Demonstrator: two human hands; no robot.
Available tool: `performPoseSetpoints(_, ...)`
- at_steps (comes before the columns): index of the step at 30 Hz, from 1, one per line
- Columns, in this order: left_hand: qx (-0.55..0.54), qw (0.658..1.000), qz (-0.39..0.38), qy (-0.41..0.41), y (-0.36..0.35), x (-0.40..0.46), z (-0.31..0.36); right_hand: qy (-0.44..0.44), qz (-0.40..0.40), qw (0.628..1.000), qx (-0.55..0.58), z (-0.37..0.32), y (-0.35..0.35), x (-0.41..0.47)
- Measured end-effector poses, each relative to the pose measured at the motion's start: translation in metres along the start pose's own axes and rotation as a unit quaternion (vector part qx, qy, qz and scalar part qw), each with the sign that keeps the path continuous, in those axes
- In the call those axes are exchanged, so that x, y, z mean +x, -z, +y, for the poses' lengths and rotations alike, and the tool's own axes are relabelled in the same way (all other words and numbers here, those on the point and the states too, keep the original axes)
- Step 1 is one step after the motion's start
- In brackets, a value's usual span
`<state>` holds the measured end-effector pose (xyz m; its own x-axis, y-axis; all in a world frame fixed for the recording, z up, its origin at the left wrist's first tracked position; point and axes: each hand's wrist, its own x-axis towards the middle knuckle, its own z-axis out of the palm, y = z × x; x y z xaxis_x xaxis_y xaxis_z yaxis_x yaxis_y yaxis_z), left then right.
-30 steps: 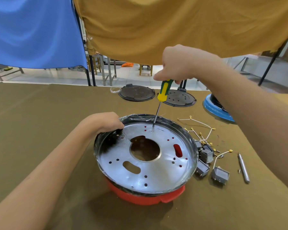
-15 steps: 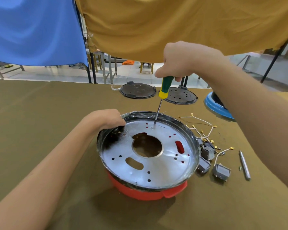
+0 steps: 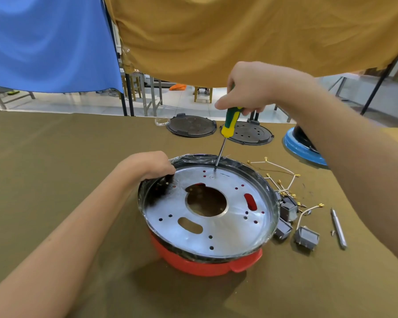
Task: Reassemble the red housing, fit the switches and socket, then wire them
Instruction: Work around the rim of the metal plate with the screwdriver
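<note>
Centre of the frame: the red housing [image 3: 207,263] is sitting on the olive surface [image 3: 55,180], capped by the round metal plate [image 3: 207,210] inside a dark, film-wrapped rim. Your left hand [image 3: 147,165] is curling over that rim at its upper left, probably to keep the housing from turning under the tool. Your right hand [image 3: 248,88] is wrapping closed around the green-and-yellow handle of one screwdriver [image 3: 230,125], held nearly upright so the tip is bearing on a screw point [image 3: 214,170] near the plate's far edge; the upright angle is likely keeping the tip seated.

Right of the housing, within easy reach, the parts for fitting are waiting: grey switch or socket bodies [image 3: 306,237], at least four showing, though the cluster against the rim is overlapping and the exact number is unclear. White wires with brass terminals [image 3: 280,171] are lying tangled behind them, too knotted to count. One loose metal bit [image 3: 338,228] is resting at the far right.

Top of the frame: two dark round perforated covers [image 3: 191,128] are lying side by side, set away from the work, and one blue housing [image 3: 303,150] is partly hidden behind your right arm.
</note>
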<state>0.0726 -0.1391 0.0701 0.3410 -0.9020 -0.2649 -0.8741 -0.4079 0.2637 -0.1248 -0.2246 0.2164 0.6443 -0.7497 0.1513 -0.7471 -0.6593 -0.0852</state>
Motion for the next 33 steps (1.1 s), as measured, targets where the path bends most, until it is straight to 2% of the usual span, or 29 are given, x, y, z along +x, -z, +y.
performPoseSetpoints(2, 0.001, 1.0, 0.002, -0.001, 0.0, -0.001, 0.001, 0.026, -0.057, 0.996, 0.057, 0.003, 0.007, -0.003)
performPoseSetpoints(3, 0.001, 1.0, 0.001, -0.001, 0.0, 0.0, 0.001, 0.042, -0.06, 0.994, 0.077, 0.005, 0.008, -0.005)
performPoseSetpoints(6, 0.008, 1.0, 0.006, 0.0, 0.0, 0.001, 0.0, 0.069, 0.001, 0.995, 0.074, 0.008, 0.001, -0.007)
performPoseSetpoints(12, 0.008, 1.0, 0.026, 0.003, -0.004, 0.004, 0.001, 0.006, 0.092, 0.995, -0.026, 0.0, -0.013, -0.002)
performPoseSetpoints(16, 0.001, 0.999, 0.034, 0.008, -0.005, 0.004, 0.0, 0.034, -0.028, 0.998, 0.041, 0.005, 0.001, -0.009)
performPoseSetpoints(17, -0.001, 0.999, 0.035, 0.009, -0.005, 0.004, 0.001, 0.048, -0.037, 0.996, 0.071, 0.007, 0.002, -0.011)
performPoseSetpoints(21, -0.006, 0.999, 0.034, 0.01, -0.006, 0.005, -0.001, 0.082, 0.02, 0.992, 0.098, 0.006, -0.005, -0.009)
performPoseSetpoints(28, 0.004, 0.999, 0.031, 0.0, -0.007, 0.007, -0.001, 0.009, 0.099, 0.995, -0.006, -0.001, -0.015, -0.001)
performPoseSetpoints(30, 0.004, 0.999, 0.032, -0.001, -0.007, 0.007, -0.001, 0.004, 0.07, 0.998, 0.0, 0.003, -0.01, -0.004)
performPoseSetpoints(33, 0.0, 0.999, 0.034, 0.0, -0.007, 0.008, -0.002, 0.047, -0.016, 0.995, 0.087, 0.01, -0.004, -0.01)
